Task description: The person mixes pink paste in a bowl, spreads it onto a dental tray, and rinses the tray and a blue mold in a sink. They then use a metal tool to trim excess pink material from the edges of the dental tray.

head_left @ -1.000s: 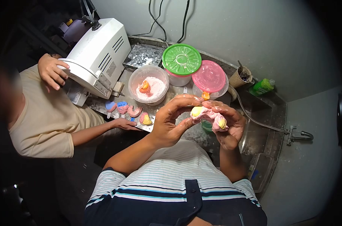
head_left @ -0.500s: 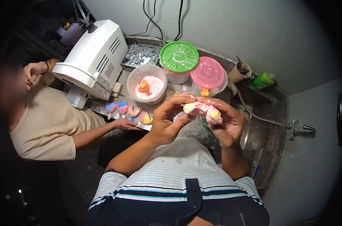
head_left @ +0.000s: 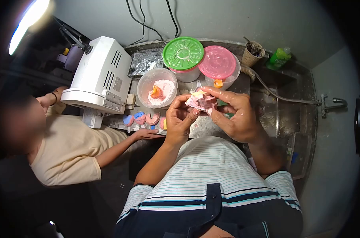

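Note:
A pink and yellow dental impression [head_left: 202,103] is held up in front of my chest, above the counter's front edge. My left hand [head_left: 178,122] grips its left side with the fingers curled and the thumb near its lower edge. My right hand [head_left: 237,115] holds its right side, index finger along the top and thumb below. Parts of the impression are hidden behind my fingers. Just behind my hands is a clear tub [head_left: 142,92] of pale pink powder, with an orange scoop [head_left: 156,92] lying in it.
Several pink impressions with blue or yellow parts [head_left: 139,118] lie left of my hands. Behind stand a green-lidded tub [head_left: 183,53], a pink-lidded tub [head_left: 217,62] and a white machine [head_left: 100,75]. At right is a sink with a faucet [head_left: 334,102]. A co-worker's hand [head_left: 146,134] rests at the counter edge.
The impression has been turned in my hands, so its curved arch no longer faces me the same way. My view has shifted, and a bright lamp now shows at upper left.

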